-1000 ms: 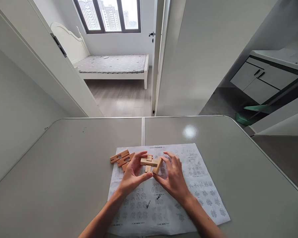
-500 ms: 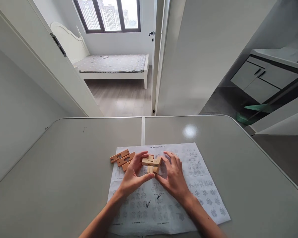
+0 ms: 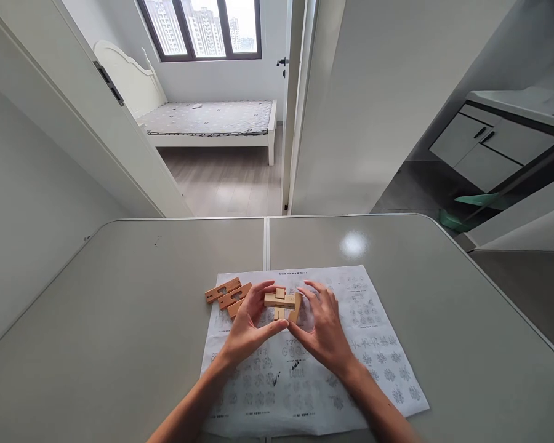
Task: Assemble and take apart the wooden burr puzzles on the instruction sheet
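Note:
Over the paper, my left hand (image 3: 245, 327) grips a small cluster of notched wooden puzzle blocks (image 3: 279, 300) between thumb and fingers. At the cluster's right end a wooden block (image 3: 296, 309) stands tilted, roughly crosswise to the long horizontal one. My right hand (image 3: 325, 335) is curled around that end block, its thumb at the lower end and the fingertips near the top. Whether the end block is interlocked with the others cannot be seen. Beside my left hand lie several loose notched wooden blocks (image 3: 223, 290), one partly hidden by the fingers.
A large printed sheet (image 3: 314, 394) with rows of small diagrams lies under my hands. It rests on a grey table (image 3: 96, 320) with a seam down the middle. Beyond are a doorway, a bed (image 3: 212, 117) and a white cabinet (image 3: 493, 144).
The block at the cluster's right end has swung into a more upright angle. My right fingertips have shifted slightly left; my left hand stays nearly still.

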The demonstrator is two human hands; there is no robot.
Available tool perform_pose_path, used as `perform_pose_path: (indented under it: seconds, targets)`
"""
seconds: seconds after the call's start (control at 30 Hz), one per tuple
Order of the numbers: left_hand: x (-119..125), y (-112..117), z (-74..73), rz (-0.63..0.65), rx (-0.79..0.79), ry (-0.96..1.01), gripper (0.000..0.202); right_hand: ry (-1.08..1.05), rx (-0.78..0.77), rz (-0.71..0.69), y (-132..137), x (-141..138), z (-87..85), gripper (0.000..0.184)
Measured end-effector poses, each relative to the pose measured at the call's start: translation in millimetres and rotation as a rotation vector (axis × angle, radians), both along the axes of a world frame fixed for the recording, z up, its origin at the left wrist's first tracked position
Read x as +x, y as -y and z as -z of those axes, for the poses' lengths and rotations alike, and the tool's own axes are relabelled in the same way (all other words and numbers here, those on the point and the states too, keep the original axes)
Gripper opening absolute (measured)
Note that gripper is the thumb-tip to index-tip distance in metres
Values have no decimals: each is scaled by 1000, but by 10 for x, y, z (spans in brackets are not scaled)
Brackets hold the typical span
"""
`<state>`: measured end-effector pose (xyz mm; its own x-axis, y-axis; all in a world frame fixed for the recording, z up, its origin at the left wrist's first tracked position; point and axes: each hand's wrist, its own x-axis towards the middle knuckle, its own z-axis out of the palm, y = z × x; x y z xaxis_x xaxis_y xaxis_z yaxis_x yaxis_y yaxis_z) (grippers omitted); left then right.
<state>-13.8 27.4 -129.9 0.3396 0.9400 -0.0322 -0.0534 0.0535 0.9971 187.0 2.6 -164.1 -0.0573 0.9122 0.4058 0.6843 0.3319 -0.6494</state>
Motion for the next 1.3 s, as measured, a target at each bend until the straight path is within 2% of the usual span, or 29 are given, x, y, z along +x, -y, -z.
perform_pose_path:
  seconds: [0.2,0.5,0.73,1.07,1.2,1.3]
  targets:
    - [8,-3,2,7,-10,21,71,-179,1,-50,24,1,-126,28]
    - [21,12,12,83,4,14,76,-213,19,-93,11,13,-73,12]
    - [28,14,17,140,-8,46,75,-228,-36,-135,49,-3,-118,9]
    - [26,30,32,164,32,10,70,-255,-92,-155,60,3,-125,14]
    - [39,35,15,145,84,-30,67,-304,-114,-162,63,-1,-150,16]
    - [56,44,5,114,186,-141,65,-379,-156,-174,63,-13,-159,23]
